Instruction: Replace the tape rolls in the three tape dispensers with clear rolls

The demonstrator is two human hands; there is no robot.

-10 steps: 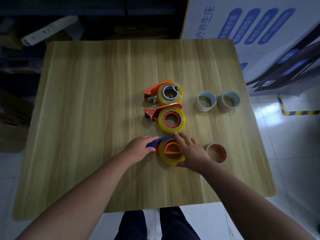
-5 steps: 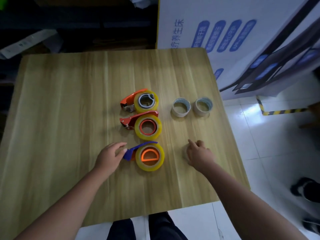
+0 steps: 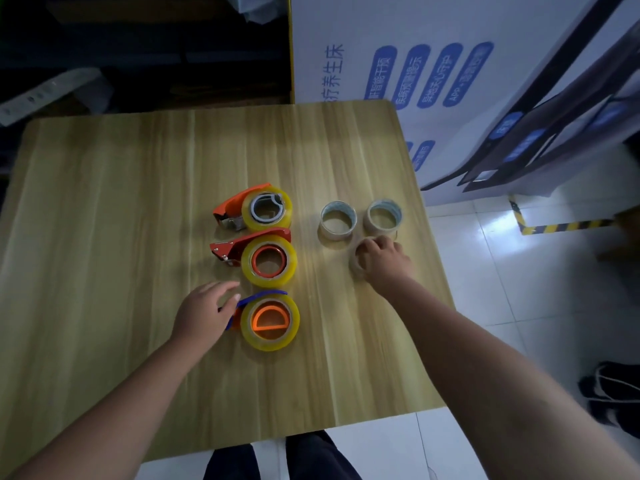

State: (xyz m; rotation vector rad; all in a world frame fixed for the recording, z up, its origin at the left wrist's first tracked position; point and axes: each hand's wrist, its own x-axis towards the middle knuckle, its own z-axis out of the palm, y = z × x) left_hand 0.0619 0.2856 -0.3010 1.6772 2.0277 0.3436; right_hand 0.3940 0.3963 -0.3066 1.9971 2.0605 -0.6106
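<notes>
Three tape dispensers lie in a column on the wooden table (image 3: 104,209), each holding a yellow roll: an orange dispenser (image 3: 254,210) at the back, a red dispenser (image 3: 259,258) in the middle, and a blue dispenser (image 3: 268,321) nearest me. Two clear rolls (image 3: 337,220) (image 3: 382,215) lie flat to their right. My left hand (image 3: 206,315) rests with relaxed fingers on the blue dispenser's handle end. My right hand (image 3: 384,261) curls over a third loose roll (image 3: 356,262), just in front of the two clear rolls, and hides most of it.
A large white printed box (image 3: 433,81) stands against the table's far right corner. The table's right edge runs close to my right hand, with tiled floor (image 3: 485,271) beyond. Dark shelving and clutter lie behind the table. My legs show below the near edge.
My right hand left the blue dispenser's roll, took hold of the loose roll at the right, and slid it back toward the two clear rolls. My left hand loosened on the blue handle.
</notes>
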